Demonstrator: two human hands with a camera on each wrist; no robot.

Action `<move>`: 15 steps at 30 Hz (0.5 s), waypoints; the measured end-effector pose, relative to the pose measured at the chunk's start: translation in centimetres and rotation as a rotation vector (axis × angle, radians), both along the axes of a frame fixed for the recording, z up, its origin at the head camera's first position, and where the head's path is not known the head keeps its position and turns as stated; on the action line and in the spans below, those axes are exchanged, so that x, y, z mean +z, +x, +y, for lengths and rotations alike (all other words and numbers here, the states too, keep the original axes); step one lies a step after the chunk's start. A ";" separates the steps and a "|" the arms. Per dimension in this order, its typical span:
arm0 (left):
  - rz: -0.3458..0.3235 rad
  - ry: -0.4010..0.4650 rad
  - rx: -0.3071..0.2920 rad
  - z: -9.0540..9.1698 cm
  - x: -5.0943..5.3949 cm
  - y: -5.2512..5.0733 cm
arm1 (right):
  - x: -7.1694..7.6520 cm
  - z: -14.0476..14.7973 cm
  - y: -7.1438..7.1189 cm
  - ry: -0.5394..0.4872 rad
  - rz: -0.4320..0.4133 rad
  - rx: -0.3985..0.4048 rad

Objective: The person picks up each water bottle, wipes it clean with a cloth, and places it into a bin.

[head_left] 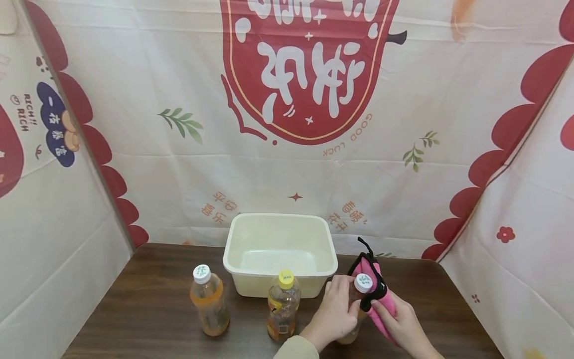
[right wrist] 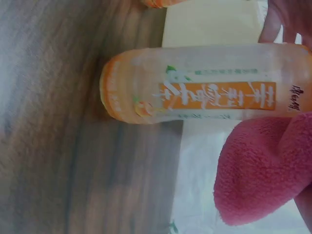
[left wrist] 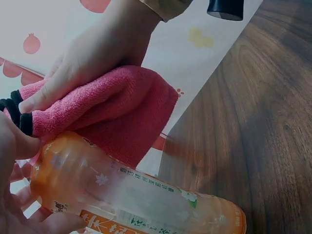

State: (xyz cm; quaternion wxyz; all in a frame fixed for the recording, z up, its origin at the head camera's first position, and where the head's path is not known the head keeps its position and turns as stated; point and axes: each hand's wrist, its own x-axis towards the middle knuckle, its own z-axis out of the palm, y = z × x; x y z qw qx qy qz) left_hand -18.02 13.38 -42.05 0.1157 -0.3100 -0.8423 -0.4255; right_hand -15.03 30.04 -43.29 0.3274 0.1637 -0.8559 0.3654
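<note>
My left hand (head_left: 333,313) grips a clear plastic drink bottle (right wrist: 195,87) near its top. It has a white cap and an orange-and-white label. A pink towel (left wrist: 129,105) with black edging is held in my right hand (head_left: 402,326), bunched against the bottle's upper side. In the head view the bottle stands close to upright; whether its base touches the table cannot be told. The left hand hides part of the bottle's body there. In the left wrist view, the right thumb (left wrist: 36,103) lies along the towel's black edge.
A cream plastic basin (head_left: 280,286) stands at the back middle of the brown wooden table (head_left: 148,299). In front of it is a yellow-capped bottle (head_left: 284,311), and to the left a white-capped bottle (head_left: 211,306). Printed cloth walls (head_left: 179,174) enclose the table's back and sides.
</note>
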 end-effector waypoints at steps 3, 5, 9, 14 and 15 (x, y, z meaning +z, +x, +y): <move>-0.003 0.004 0.001 0.1 0.0 0.1 | -0.8 0.0 0.3 -0.026 -0.001 0.001; -0.009 0.012 -0.007 0.1 0.1 0.1 | -1.6 0.2 0.6 -0.038 -0.018 -0.011; -0.029 0.021 -0.013 0.1 0.4 -0.1 | -4.1 0.8 1.2 -0.021 -0.106 -0.037; -0.049 0.025 -0.022 0.2 0.2 0.0 | -7.9 1.8 1.7 0.093 -0.225 0.031; -0.050 0.025 -0.029 0.3 0.1 0.1 | -8.5 2.0 1.8 0.111 -0.237 0.053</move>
